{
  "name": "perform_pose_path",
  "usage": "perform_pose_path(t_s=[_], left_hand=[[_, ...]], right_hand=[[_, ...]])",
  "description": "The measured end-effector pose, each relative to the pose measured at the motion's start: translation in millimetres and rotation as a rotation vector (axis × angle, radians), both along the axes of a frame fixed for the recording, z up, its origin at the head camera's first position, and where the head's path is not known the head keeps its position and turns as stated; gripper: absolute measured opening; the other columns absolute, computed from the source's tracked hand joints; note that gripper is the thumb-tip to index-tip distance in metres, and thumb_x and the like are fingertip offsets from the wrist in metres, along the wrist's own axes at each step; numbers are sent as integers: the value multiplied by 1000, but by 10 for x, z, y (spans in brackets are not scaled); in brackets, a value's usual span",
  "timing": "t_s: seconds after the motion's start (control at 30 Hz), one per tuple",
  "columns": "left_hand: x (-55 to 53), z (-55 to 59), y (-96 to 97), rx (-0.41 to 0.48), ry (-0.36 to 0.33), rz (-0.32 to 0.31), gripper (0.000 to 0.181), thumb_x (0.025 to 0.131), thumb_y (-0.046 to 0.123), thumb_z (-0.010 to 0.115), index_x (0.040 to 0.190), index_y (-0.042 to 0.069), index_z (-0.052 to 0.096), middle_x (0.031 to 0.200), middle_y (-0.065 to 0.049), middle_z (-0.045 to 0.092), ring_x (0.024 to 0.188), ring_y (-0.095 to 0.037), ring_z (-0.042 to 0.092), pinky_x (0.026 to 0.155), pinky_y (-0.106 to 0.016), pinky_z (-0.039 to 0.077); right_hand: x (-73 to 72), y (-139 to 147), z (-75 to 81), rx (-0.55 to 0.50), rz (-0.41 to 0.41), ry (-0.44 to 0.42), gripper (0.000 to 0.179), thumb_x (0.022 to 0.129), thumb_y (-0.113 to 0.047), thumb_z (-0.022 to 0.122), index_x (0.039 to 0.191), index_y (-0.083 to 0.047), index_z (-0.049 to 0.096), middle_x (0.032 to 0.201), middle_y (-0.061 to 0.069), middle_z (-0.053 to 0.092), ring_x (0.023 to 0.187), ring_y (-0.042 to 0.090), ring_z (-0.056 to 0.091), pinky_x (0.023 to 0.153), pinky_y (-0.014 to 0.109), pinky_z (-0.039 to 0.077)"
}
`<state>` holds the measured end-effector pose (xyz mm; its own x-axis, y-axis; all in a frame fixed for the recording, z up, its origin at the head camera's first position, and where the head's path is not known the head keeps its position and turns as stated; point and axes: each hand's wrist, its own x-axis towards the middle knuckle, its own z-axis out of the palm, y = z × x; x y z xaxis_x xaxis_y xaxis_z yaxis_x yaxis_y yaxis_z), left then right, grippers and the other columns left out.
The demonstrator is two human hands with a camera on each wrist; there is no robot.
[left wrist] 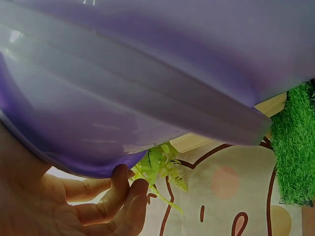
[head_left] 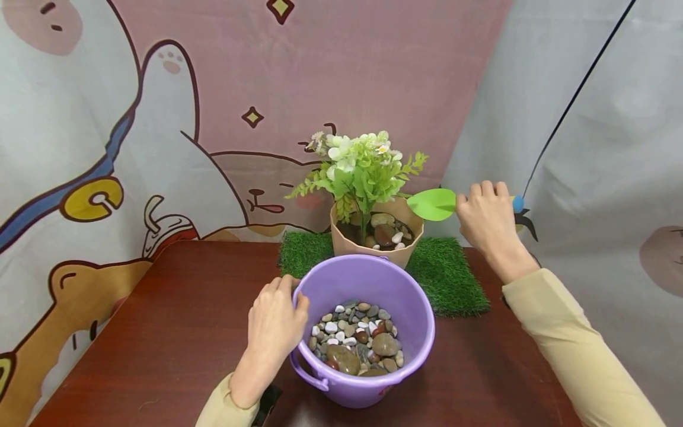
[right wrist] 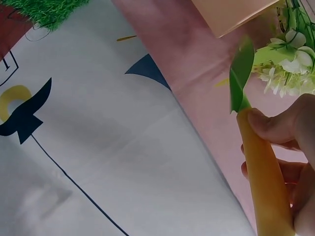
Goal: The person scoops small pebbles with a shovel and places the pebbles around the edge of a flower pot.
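Trowel (head_left: 433,204) up at the far right, right hand (head_left: 487,218) wrapped round its yellow handle (right wrist: 264,177)! Long axis runs left to right, nearly level, green blade (right wrist: 242,66) pointing left by the right rim of the flowerpot (head_left: 401,257). Nearer, the left hand (head_left: 276,317) holds the left rim of the purple bucket (head_left: 363,276), pebbles (head_left: 349,329) inside.

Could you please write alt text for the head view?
A person's right hand holds a green-bladed trowel near a flowering plant in a beige pot, while the left hand grips a purple bucket of pebbles in front. A green grass mat lies on the dark red table.
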<state>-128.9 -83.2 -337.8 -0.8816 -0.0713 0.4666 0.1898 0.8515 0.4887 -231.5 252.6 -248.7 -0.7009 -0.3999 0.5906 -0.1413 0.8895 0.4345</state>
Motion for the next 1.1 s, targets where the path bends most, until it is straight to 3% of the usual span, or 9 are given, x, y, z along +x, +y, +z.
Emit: perform_pose_path(t_s=[0.3, 0.43, 0.63, 0.73, 0.97, 1.1], left_hand=[[-5, -6, 1, 0, 7, -2, 18, 79, 13, 61, 93, 4, 67, 86, -10, 66, 81, -32, 63, 65, -49, 50], [-6, -7, 1, -3, 10, -3, 18, 79, 13, 61, 93, 4, 66, 85, -10, 66, 81, -32, 63, 65, -49, 50], [-4, -8, -3, 0, 15, 1, 19, 78, 14, 61, 93, 4, 67, 85, -11, 66, 80, -33, 64, 64, -49, 50], [-4, -9, -4, 1, 20, 2, 19, 78, 14, 61, 94, 4, 67, 85, -11, 66, 80, -34, 64, 64, -50, 50], [-7, -4, 0, 2, 22, -1, 20, 78, 14, 61, 94, 4, 67, 86, -12, 66, 81, -33, 64, 64, -49, 50], [-3, -1, -2, 0, 17, -1, 20, 79, 14, 60, 94, 4, 67, 85, -11, 66, 80, -33, 63, 64, -49, 50]], right_hand=[[81, -24, -61, -27, -35, -37, 14, 68, 2, 62, 80, 5, 58, 77, 23, 56, 78, 39, 54, 73, 49, 41], [135, -14, -119, -37, -2, 3, 19, 67, 1, 65, 84, 4, 58, 79, 23, 56, 79, 40, 54, 72, 49, 41], [190, 9, -224, -51, 134, 198, 14, 67, 3, 62, 80, 4, 57, 77, 20, 56, 73, 39, 52, 69, 50, 41], [234, 12, -257, -59, 194, 280, 10, 72, 1, 57, 82, 3, 58, 79, 20, 58, 73, 39, 51, 71, 51, 40], [416, -76, -282, -73, 329, 395, 22, 93, -10, 41, 86, 3, 59, 85, 18, 59, 76, 38, 53, 70, 52, 39], [515, -191, -282, -34, 474, 436, 22, 94, -11, 44, 87, 2, 61, 86, 17, 61, 76, 36, 55, 70, 49, 40]])
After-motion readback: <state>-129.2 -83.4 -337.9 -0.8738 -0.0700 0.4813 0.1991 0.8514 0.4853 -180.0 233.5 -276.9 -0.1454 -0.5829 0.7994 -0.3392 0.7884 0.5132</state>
